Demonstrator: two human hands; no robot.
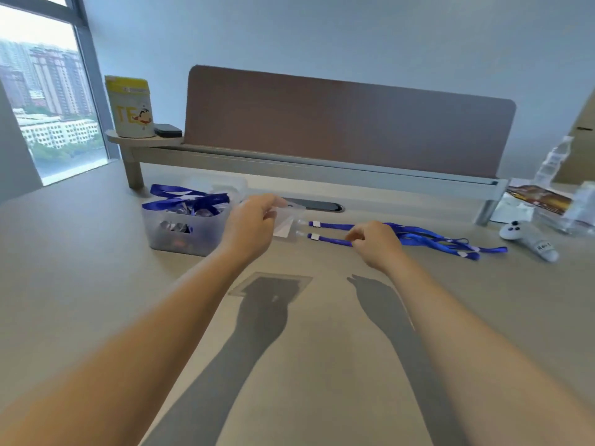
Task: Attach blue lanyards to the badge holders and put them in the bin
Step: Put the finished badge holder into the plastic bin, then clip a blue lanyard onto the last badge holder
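My left hand holds a clear badge holder by its top edge, lifted a little above the table. My right hand pinches a blue lanyard that lies on the table. A second blue lanyard lies just behind it, and both trail off to the right in a loose pile. A translucent bin stands left of my left hand, holding several blue lanyards and badge holders. More clear badge holders lie behind the bin.
A brown desk divider runs along the back. A yellow and white canister and a dark case sit on a small shelf at the left. A white controller, plastic bottle and packets lie at the right. A cable slot is behind my hands.
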